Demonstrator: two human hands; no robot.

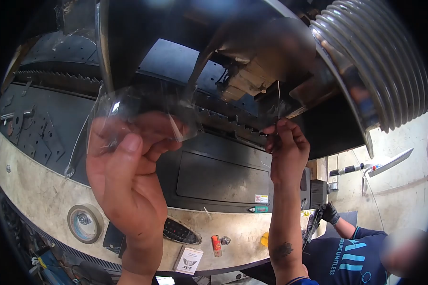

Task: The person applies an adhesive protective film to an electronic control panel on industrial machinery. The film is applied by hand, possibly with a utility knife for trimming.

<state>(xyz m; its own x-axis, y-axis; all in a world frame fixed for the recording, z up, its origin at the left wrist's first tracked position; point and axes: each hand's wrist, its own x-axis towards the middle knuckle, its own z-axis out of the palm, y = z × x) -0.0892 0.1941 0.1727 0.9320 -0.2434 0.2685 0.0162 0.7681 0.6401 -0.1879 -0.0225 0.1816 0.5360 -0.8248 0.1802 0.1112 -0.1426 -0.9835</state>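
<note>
My left hand (128, 185) is raised at the left with its fingers curled. A crinkled sheet of clear plastic film (121, 107) is held in it, spreading over the fingertips. Farther right, my right hand (290, 147) is closed in a pinch below a beige machine part (247, 78). From its fingertips a thin pale rod or wire (279, 102) runs up toward that part. What sits right between those fingertips is too small to make out.
On the ledge are a tape roll (99, 227), a white box (188, 260), a red lighter (217, 246) and a green tube (259, 209). A toothed strip (62, 78) crosses behind. A ribbed hose (375, 61) hangs upper right. A co-worker's gloved hand (329, 213) is lower right.
</note>
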